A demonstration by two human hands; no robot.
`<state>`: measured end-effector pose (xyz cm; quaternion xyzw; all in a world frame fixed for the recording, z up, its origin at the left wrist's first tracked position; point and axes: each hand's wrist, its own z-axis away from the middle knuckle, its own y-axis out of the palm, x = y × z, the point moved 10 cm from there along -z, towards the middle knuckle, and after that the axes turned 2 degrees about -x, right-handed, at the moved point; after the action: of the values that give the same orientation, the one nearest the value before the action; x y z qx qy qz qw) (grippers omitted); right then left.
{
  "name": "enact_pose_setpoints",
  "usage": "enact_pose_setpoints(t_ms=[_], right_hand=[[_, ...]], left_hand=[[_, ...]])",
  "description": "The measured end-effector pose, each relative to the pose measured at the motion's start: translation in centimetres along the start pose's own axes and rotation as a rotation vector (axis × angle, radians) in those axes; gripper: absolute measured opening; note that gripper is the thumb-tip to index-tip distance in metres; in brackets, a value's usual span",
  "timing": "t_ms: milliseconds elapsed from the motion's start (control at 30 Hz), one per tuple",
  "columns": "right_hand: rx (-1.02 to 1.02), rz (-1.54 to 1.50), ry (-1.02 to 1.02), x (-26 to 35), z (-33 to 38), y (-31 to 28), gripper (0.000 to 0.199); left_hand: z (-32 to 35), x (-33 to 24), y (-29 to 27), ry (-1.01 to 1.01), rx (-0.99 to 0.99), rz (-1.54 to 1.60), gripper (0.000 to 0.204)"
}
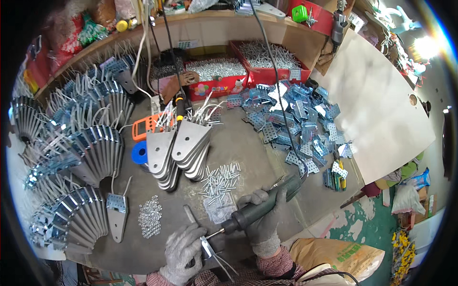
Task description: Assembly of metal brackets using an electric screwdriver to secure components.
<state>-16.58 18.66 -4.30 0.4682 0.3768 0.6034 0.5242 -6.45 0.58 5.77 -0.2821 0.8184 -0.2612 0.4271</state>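
My right hand (pixel 264 218), in a grey knit glove, grips a dark corded power screwdriver (pixel 260 209) with its bit pointing left and down. My left hand (pixel 182 251), also gloved, holds a small metal bracket with wire legs (pixel 213 252) against the bench, right at the tool's tip. A loose heap of short pins (pixel 220 179) lies just above the hands, and a pile of small washers or nuts (pixel 150 217) sits to the left. One finished metal plate (pixel 117 215) lies flat nearby.
Two stacks of pointed steel plates (pixel 176 150) stand mid-bench. Fanned rows of assembled plates (pixel 81 190) fill the left. Perforated blue-filmed brackets (pixel 298 126) spread right. Red trays of pins (pixel 217 76) sit at the back. A blue tape roll (pixel 139 153) and orange tool (pixel 145 127) lie beside the stacks.
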Motion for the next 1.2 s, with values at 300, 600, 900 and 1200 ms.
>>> enact_pose_setpoints(t_ms=[300,600,900,1200], right_hand=[[0.296,1.443,-0.254,11.7,1.6,10.8,0.077],[0.617,2.537,-0.806,12.4,-2.3,11.7,0.034],[0.619,2.567,-1.249,14.2,-14.3,15.6,0.026],[0.481,2.771,-1.229,10.8,-22.5,14.7,0.026]], left_hand=[[3.1,-0.5,-0.3,0.064,0.527,-0.301,0.07],[3.4,8.2,-11.8,-0.509,0.037,-0.52,0.062],[8.1,12.8,-14.9,-0.786,-0.107,-0.775,0.062],[-3.1,5.4,-14.0,-0.413,-0.257,-0.808,0.037]])
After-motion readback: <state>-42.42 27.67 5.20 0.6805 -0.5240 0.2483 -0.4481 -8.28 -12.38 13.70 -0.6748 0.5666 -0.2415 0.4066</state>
